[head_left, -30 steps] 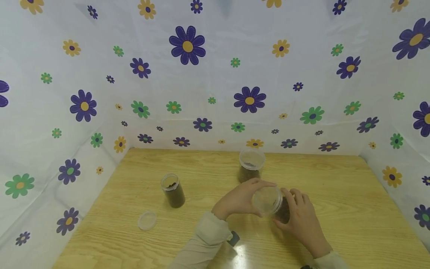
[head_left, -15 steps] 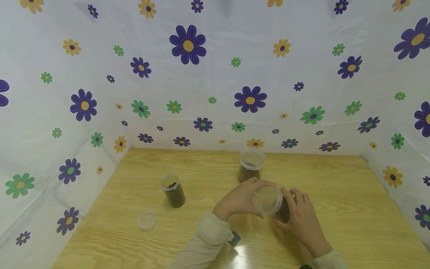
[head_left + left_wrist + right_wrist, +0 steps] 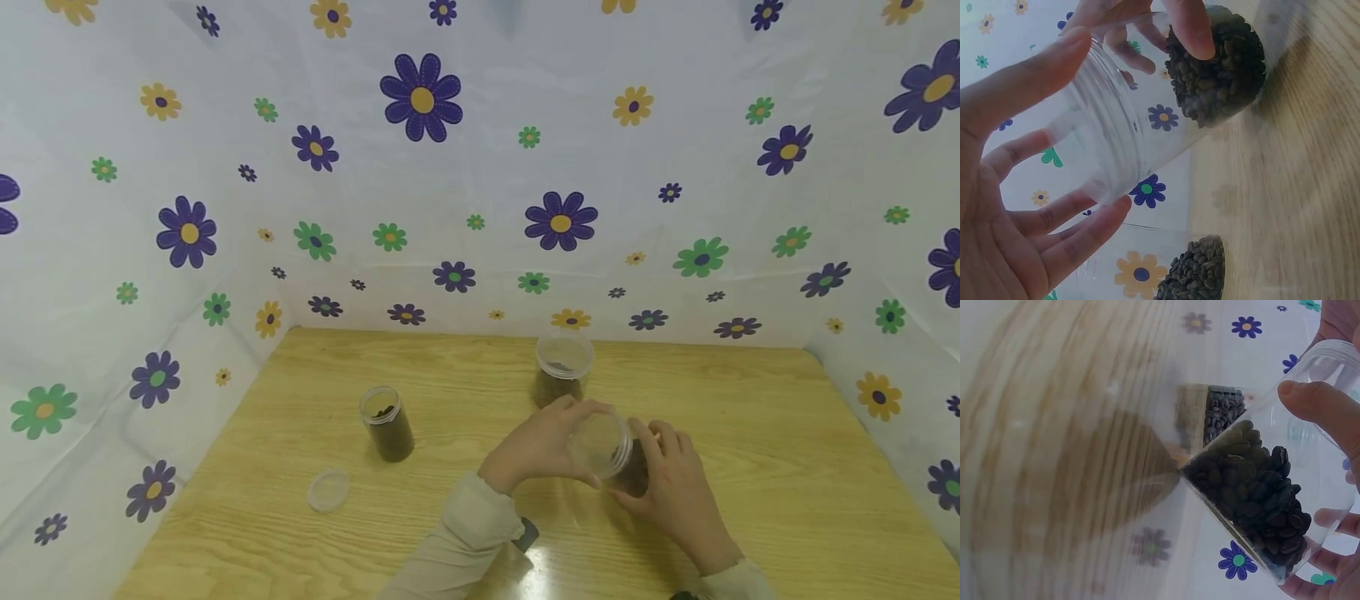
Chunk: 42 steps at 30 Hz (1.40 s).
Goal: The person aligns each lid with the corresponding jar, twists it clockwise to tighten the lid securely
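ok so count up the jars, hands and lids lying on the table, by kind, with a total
Jars: 3 (held jar, back jar, jar at left)
Hands: 2 (left hand, right hand)
Lids lying on the table: 1 (clear lid)
Total: 6

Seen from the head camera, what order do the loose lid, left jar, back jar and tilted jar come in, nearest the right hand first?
1. Tilted jar: in the right hand.
2. Back jar: upright, toward the rear.
3. Left jar: upright, well to the left.
4. Loose lid: on the table, farthest left.
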{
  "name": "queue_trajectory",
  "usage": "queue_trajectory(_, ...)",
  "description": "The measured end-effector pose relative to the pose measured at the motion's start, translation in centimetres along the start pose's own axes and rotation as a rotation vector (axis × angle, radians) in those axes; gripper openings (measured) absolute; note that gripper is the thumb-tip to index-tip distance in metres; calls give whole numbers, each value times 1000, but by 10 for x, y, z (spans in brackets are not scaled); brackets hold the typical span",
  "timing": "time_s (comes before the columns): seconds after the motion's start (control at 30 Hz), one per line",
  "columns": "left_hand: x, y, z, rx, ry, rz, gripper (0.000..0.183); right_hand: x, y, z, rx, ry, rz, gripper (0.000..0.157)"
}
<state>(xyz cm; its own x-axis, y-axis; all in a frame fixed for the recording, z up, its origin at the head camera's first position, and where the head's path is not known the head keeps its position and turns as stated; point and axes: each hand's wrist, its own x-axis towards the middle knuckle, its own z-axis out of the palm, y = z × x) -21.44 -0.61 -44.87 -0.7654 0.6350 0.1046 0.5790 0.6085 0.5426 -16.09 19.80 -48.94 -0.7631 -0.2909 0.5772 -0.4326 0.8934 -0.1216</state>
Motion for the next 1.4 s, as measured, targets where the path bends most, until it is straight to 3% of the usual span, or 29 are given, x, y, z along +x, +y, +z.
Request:
queue_trajectory(0.37,0,-3,5,-34,-3,-52,91,0,0,0,-7,9,-7,100)
queue_trajectory(0.47,-1,-3,7,-24,-12,-58,101,0,0,1,-7,5,-5,100)
queue_trajectory(0.63,-3,-4,8,-17,-5,25,121,1,1,2,-4,8,-10,101)
queue_trajectory(0.83,-3,-2,3,-8,21,156,103,1,2,2,-13,20,-32,102)
queue_trajectory(1.13,-4,-2,-1,-25,-7,197,85,2,1,0,-24,6,-32,101)
queue_trajectory(1.4,-3,-4,3,-39,38,218,83,2,0,1,-32,25,-42,101)
